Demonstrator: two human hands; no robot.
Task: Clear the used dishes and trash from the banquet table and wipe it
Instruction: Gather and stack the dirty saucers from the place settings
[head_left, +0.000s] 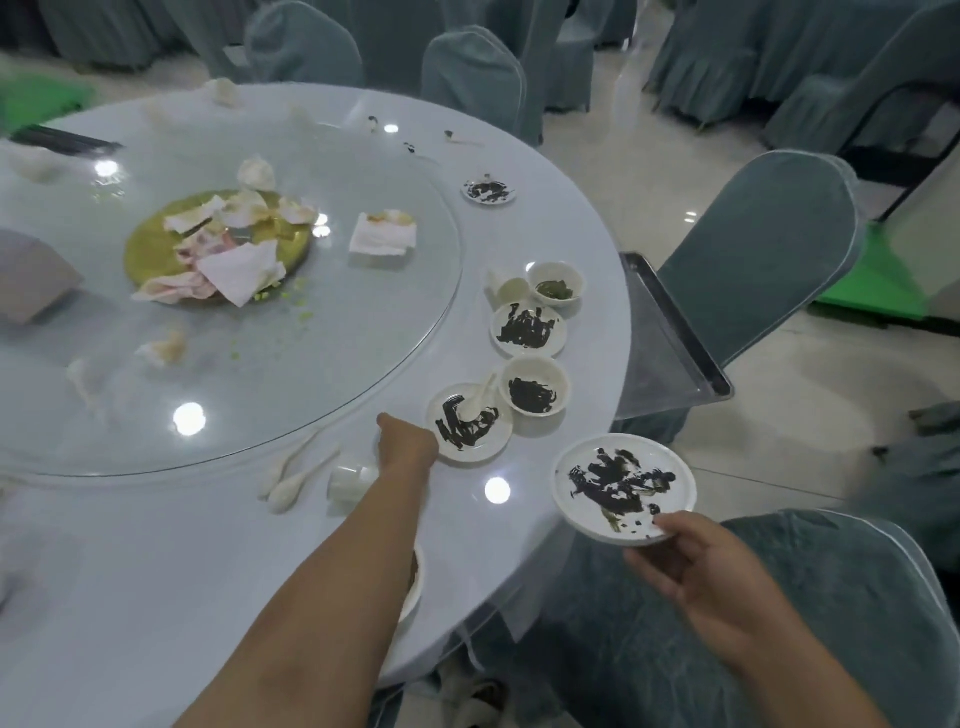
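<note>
Head view shows the right hand (698, 564) pinching the near rim of a white plate (623, 488) smeared with dark sauce, thumb on top and fingers curled beneath, so this grip is closed on the plate. It holds the plate in the air just off the worktop's edge, above a grey-green covered chair (810, 613). The left hand (408, 444) reaches far forward across the worktop (208, 571) and touches the near-left rim of a second sauce-smeared plate (470, 423); its fingers are hidden behind the knuckles, so I cannot tell whether that grip is closed on the rim. A white spoon (480, 397) lies in this plate. Just beyond it stands a small bowl (534, 385) with dark residue, then another smeared plate (529, 328), then a bowl (556, 283) holding green scraps with a tipped cup (511, 290) beside it. Farther round the edge sits a small saucer (489, 191) with dark marks. Near the left forearm lie two white spoons (296, 480) and an overturned white cup (353, 480). Under the forearm, part of another dish (414, 582) shows at the worktop's near edge. A glass turntable (363, 338) fills the middle, carrying a gold disc (150, 254) heaped with crumpled napkins (234, 260) and a folded stained napkin (383, 235). A metal tray (675, 332) rests on a chair to the right.
</note>
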